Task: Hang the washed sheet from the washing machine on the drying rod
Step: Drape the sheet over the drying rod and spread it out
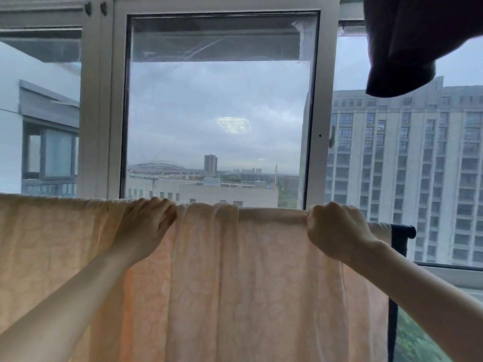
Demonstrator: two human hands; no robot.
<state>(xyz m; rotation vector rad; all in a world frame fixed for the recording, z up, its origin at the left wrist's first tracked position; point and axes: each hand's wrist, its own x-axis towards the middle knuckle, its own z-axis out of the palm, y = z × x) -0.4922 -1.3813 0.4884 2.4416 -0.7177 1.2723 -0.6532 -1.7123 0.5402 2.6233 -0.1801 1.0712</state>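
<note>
Head view puts us close to a white-framed window with grey sky, a low city skyline and a tall pale building far off on the right. A dark cloth hangs in the upper right corner. Across the near foreground our pale peach sheet is draped over the drying rod, whose dark end and upright show only at the right; the fabric falls in soft folds and bunches along the top edge. Our left hand reaches up from the lower left, its fingers curled over the top fold and pressed together, gripping gathered cloth. Our right hand comes in from the lower right, closed in a fist on the sheet's top edge.
</note>
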